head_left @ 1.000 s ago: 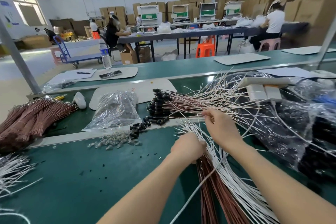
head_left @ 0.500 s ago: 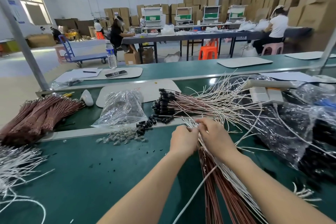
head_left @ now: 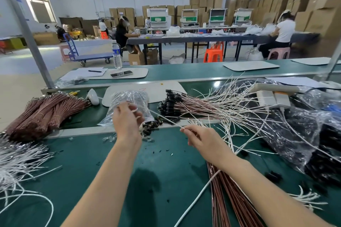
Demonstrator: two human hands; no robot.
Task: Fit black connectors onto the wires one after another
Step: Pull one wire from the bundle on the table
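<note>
The left hand [head_left: 127, 121] is stretched forward over the dark green counter [head_left: 151, 171], its back to the camera and its fingers loosely curled and slightly apart in front of a crinkled clear plastic bag [head_left: 129, 107]; whether it pinches anything cannot be told. The right hand [head_left: 202, 141] sits lower and to the right, thumb and forefinger pressed together on a thin white wire [head_left: 166, 120] — the wire runs up and to the left from the fingertips, its far end reaching toward the left hand. Both bare forearms come in from the bottom edge.

Loose small black connectors [head_left: 150, 127] lie in a little heap on the counter's pale metal rail, just right of the left hand and under the held wire. Beyond them lies a fan of red-brown and white wires already capped with black connectors [head_left: 171, 102], the capped ends bunched to the left and the free ends spraying out to the right. Under the right forearm a long bundle of red-brown wires [head_left: 238, 206] runs to the bottom edge. At far left rest tied bundles of copper-brown wires [head_left: 46, 112], and below them a spray of loose white wires [head_left: 20, 167]. At right, crumpled clear plastic bags over dark contents [head_left: 304, 134] — what is inside is too blurred to tell.
</note>
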